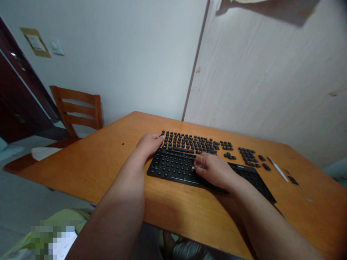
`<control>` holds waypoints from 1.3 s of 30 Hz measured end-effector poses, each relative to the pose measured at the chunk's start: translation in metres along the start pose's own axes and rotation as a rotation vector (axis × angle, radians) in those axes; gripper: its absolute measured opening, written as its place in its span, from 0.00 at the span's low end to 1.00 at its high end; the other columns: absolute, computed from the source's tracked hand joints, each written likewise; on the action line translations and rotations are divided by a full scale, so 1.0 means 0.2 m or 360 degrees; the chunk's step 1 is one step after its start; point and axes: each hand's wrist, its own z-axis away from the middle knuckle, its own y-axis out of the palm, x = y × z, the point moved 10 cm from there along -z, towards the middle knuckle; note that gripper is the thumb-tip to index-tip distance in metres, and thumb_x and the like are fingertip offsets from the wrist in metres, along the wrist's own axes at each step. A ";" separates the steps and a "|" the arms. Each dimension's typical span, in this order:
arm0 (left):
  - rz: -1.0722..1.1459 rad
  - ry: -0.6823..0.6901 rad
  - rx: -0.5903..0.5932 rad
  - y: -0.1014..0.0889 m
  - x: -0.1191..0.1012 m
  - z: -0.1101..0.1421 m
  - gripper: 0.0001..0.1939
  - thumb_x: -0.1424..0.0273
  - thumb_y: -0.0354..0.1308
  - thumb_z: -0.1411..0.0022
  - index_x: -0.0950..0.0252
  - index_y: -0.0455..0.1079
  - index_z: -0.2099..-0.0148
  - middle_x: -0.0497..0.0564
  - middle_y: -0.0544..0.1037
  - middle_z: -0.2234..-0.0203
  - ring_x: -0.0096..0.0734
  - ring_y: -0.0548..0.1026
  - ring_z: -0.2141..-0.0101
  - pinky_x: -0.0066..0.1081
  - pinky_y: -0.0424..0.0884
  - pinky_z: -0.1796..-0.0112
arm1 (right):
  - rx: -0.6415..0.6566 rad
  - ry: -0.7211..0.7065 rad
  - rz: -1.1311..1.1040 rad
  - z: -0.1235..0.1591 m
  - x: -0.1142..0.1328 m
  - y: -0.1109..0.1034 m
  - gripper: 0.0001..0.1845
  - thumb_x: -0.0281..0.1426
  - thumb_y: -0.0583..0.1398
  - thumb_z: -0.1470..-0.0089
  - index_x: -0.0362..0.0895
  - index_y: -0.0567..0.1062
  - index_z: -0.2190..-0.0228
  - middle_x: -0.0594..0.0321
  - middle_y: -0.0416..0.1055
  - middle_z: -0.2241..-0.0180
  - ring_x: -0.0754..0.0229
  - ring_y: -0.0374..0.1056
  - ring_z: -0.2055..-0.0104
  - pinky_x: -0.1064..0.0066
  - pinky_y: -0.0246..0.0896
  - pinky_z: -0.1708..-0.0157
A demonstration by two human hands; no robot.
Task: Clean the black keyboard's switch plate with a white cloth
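Pinching pale thing in right hand's fingers over visibly capless keyboard; curling left hand, can't tell on what, by keycaps toward worktop's far edge.

An orange-brown wooden chair with a slatted back stands beside the left edge of the orange-brown wooden counter, near a plain pale wall. The wall bears a square white switch plate and, just left of it, a yellow-bordered rectangular patch. A dark reddish door fills the far left; a pale wood-grained panel rises behind the counter's right part.
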 end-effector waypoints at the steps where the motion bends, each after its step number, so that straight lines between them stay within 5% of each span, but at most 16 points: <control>1: 0.0006 -0.0003 -0.0004 0.00 0.00 0.00 0.27 0.45 0.50 0.41 0.63 0.69 0.75 0.51 0.74 0.81 0.32 0.69 0.78 0.30 0.56 0.77 | 0.0011 0.0008 0.0009 0.00 -0.01 0.00 0.08 0.30 0.58 0.48 0.48 0.77 0.66 0.60 0.74 0.65 0.57 0.68 0.64 0.69 0.54 0.66; 16: 0.0020 -0.0023 -0.0029 0.00 0.01 -0.01 0.27 0.45 0.51 0.42 0.64 0.70 0.74 0.51 0.74 0.81 0.32 0.68 0.79 0.30 0.55 0.77 | 0.0134 0.0181 0.0011 0.04 -0.16 -0.03 0.05 0.31 0.60 0.51 0.48 0.77 0.70 0.62 0.75 0.70 0.58 0.68 0.68 0.70 0.51 0.72; 21: -0.0025 -0.0015 -0.0020 0.00 0.01 -0.02 0.28 0.44 0.50 0.43 0.64 0.69 0.76 0.51 0.73 0.82 0.32 0.67 0.80 0.31 0.54 0.77 | -0.0031 0.0195 -0.0259 0.04 -0.22 -0.07 0.06 0.34 0.58 0.47 0.47 0.74 0.70 0.64 0.73 0.72 0.60 0.65 0.71 0.71 0.50 0.73; 30: -0.0053 -0.0051 -0.0037 0.00 0.02 -0.03 0.27 0.44 0.51 0.43 0.64 0.68 0.76 0.50 0.72 0.83 0.32 0.66 0.80 0.30 0.52 0.78 | -0.0089 0.0046 -0.0231 0.01 -0.06 -0.02 0.04 0.32 0.59 0.49 0.48 0.75 0.69 0.65 0.74 0.68 0.62 0.65 0.69 0.72 0.49 0.71; 39: -0.0042 -0.0024 -0.0022 0.01 0.03 -0.04 0.28 0.44 0.51 0.43 0.64 0.70 0.75 0.51 0.72 0.82 0.32 0.66 0.80 0.30 0.53 0.78 | 0.0104 0.0194 -0.0144 0.01 -0.13 0.00 0.04 0.30 0.60 0.51 0.47 0.76 0.71 0.65 0.75 0.72 0.62 0.66 0.71 0.72 0.49 0.73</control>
